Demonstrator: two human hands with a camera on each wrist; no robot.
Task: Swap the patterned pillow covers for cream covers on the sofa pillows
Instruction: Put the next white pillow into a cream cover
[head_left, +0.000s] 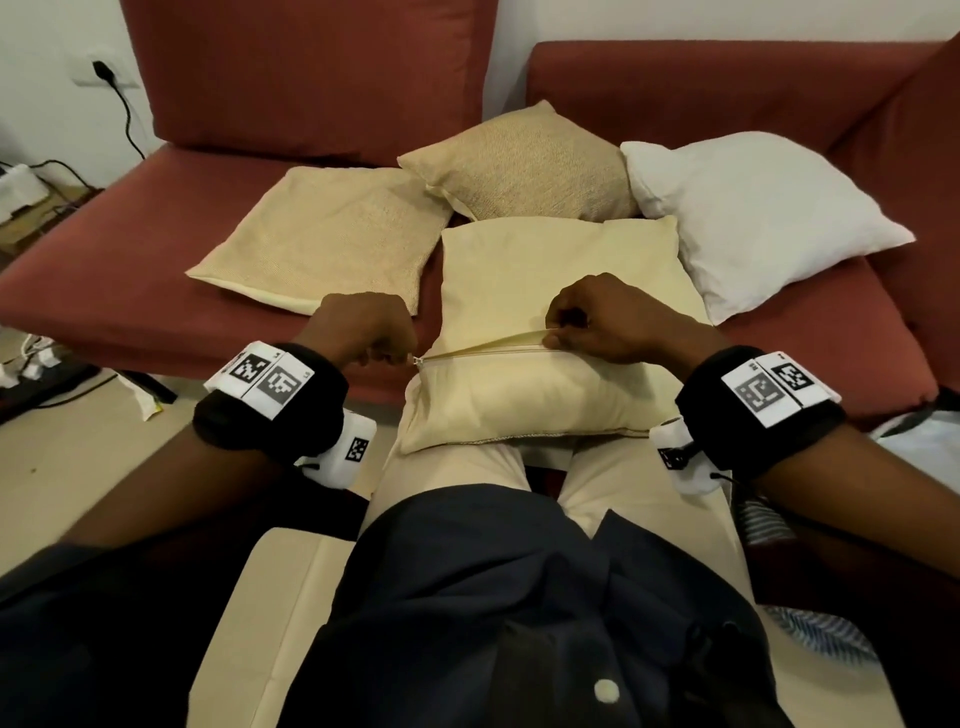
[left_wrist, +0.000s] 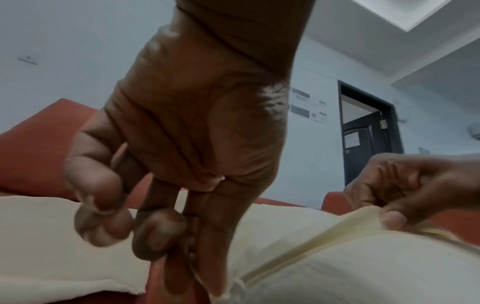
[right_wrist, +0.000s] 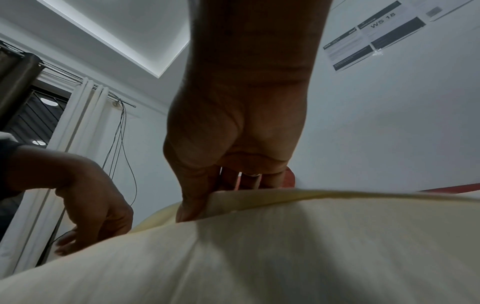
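A pillow in a plain cream cover (head_left: 535, 395) lies across my knees against the sofa's front edge. Its zipper (head_left: 483, 354) runs left to right across the top. My left hand (head_left: 400, 356) sits at the zipper's left end, fingers curled and pinching the zipper pull (left_wrist: 193, 269). My right hand (head_left: 558, 335) pinches the cover's flap (left_wrist: 363, 216) beside the zipper, near its right part. In the right wrist view the thumb of my right hand (right_wrist: 197, 201) presses on the folded cream edge (right_wrist: 311, 195). The pull itself is mostly hidden by my fingers.
On the red sofa (head_left: 130, 270) lie two textured cream pillows (head_left: 322, 239) (head_left: 524, 161) and a bare white pillow (head_left: 753, 213) at the right. Striped fabric (head_left: 810, 629) lies by my right side. Cables and a wall socket (head_left: 104, 70) are at the far left.
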